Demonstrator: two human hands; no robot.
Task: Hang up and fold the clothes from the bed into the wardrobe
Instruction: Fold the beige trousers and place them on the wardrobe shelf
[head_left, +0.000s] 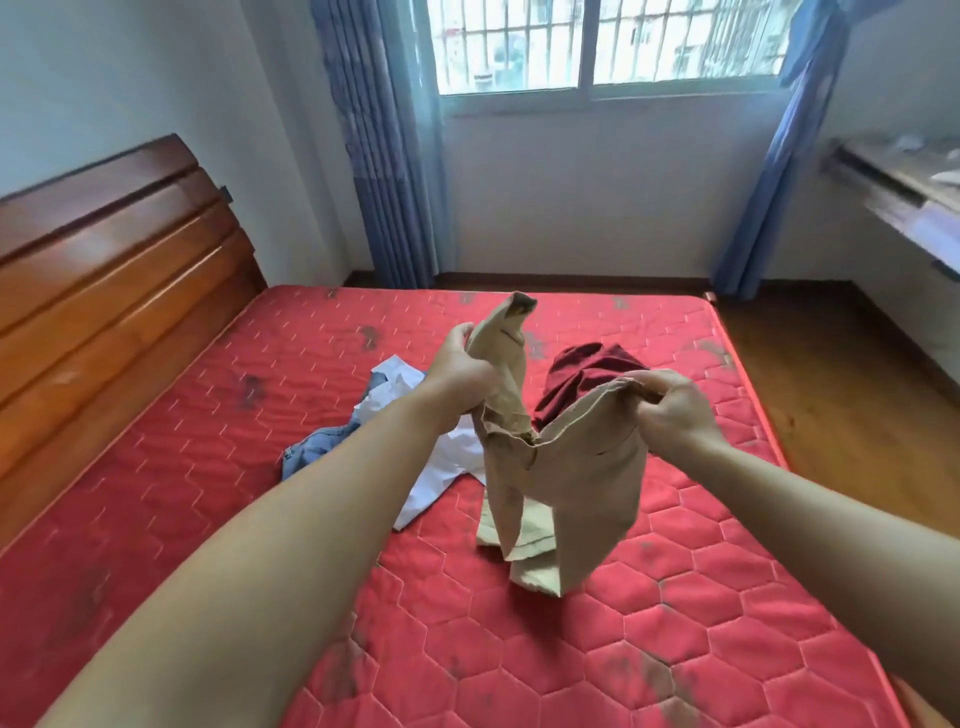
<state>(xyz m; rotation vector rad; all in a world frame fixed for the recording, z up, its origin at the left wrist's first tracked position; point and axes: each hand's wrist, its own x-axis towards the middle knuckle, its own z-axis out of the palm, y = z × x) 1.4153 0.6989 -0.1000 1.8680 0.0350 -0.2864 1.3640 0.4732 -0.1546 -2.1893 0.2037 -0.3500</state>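
A pair of beige trousers (582, 478) hangs over the red mattress (727, 597), held up at the waist with the leg ends touching the bed. My left hand (460, 371) grips one side of the waistband. My right hand (670, 402) pinches the other side. Behind the trousers a dark red garment (587, 371) lies crumpled on the mattress. To the left lie a white garment (441, 467) and a grey-blue one (317, 447), partly hidden by my left forearm.
A wooden headboard (114, 270) stands at the left. Blue curtains (384, 156) frame a barred window (597, 41) on the far wall. Wooden floor (841, 374) runs along the bed's right side, with a shelf (904, 192) on the right wall.
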